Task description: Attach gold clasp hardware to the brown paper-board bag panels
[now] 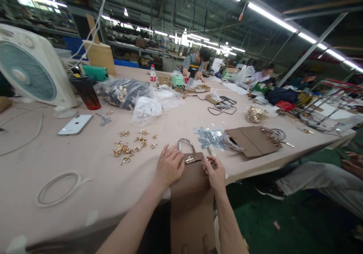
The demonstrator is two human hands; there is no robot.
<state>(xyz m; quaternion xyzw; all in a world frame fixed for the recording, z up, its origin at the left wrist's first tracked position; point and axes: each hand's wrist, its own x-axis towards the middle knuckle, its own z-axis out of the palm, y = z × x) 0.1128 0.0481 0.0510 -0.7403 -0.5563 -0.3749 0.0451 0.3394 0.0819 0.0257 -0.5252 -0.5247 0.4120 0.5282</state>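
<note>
The bag (193,187) hangs over the table (85,163) edge at 6 o'clock. The left hand (169,167) lies spread, pressing its flap. The right hand (214,172) pinches the flap at 3 o'clock of the clasp (189,159). Steady, flat pressure should keep the clasp square.

Brown bag (193,186): flat tan leather, top end lying on the surface (99,178) at its 6 o'clock edge, the rest hanging off the edge. Gold clasp (189,159) sits at the bag's 12 o'clock end. Handle (185,143): pale arched loop, lying flat beyond the clasp. Left hand (169,167) grips at 9 o'clock, right hand (214,172) at 3 o'clock.
</note>
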